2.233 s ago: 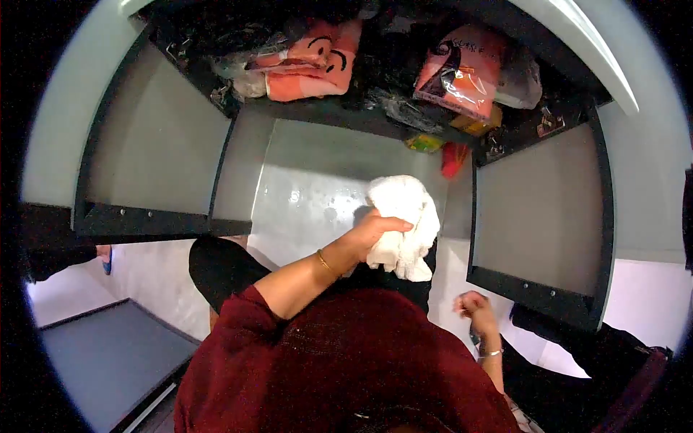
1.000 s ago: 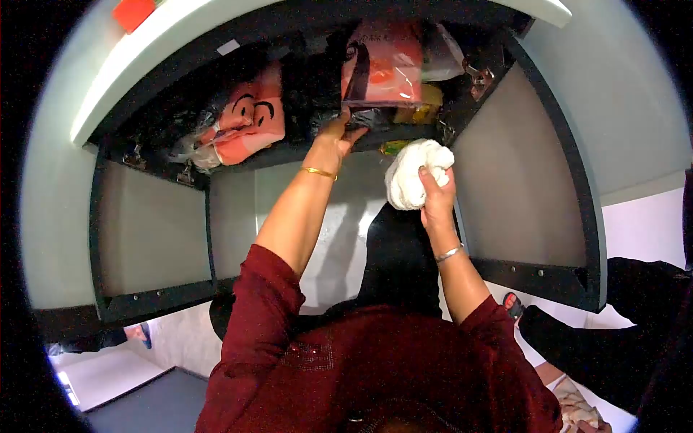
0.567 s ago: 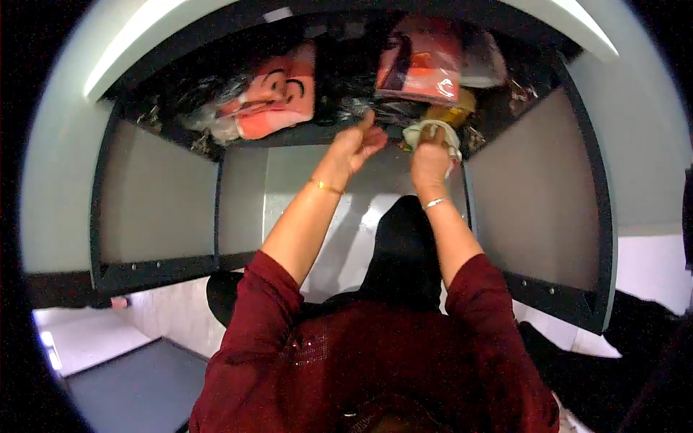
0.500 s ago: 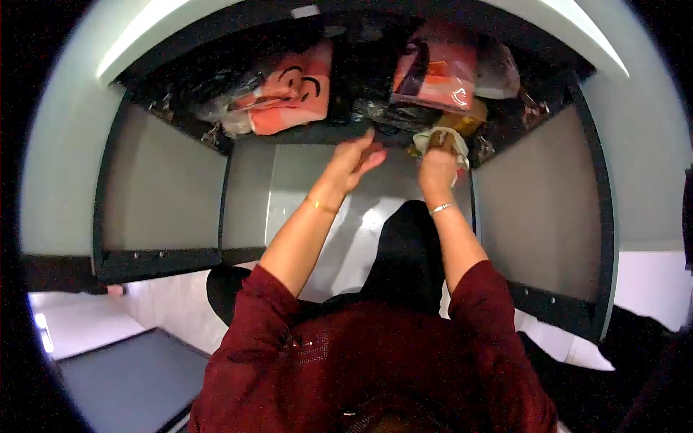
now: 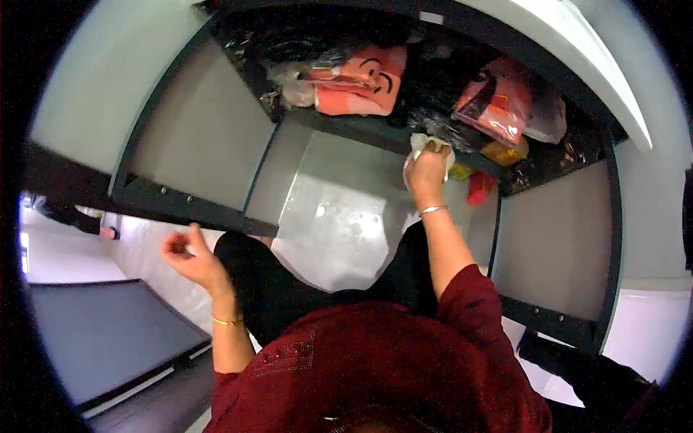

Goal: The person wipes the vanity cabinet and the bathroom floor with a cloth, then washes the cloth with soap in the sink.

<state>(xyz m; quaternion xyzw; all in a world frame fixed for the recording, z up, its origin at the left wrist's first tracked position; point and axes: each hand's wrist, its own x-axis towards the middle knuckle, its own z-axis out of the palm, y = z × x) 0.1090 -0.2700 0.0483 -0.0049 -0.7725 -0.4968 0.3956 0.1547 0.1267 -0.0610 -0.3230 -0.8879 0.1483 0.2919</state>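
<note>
My right hand (image 5: 427,175) is closed around a crumpled white cloth (image 5: 419,148), pressed to the drawer's pale bottom panel (image 5: 332,216) near its far edge. Just right of the cloth lie a red item (image 5: 480,187) and a small yellow-green one (image 5: 459,171), both too blurred to name. Out to the left, past the drawer's side, my left hand (image 5: 196,263) hangs in the air. Its fingers are loosely curled and its thumb stands apart, with nothing visible held.
Pink printed packages (image 5: 361,97) in clear plastic lie at the back left, with another pink package (image 5: 498,108) at the back right. A yellow item (image 5: 504,153) sits below that one. Grey side panels (image 5: 202,115) flank the bottom. A grey-topped surface (image 5: 108,332) stands lower left.
My left hand has swung from above the drawer out to the left. My right hand has moved the cloth slightly left, uncovering the red item. The view has turned.
</note>
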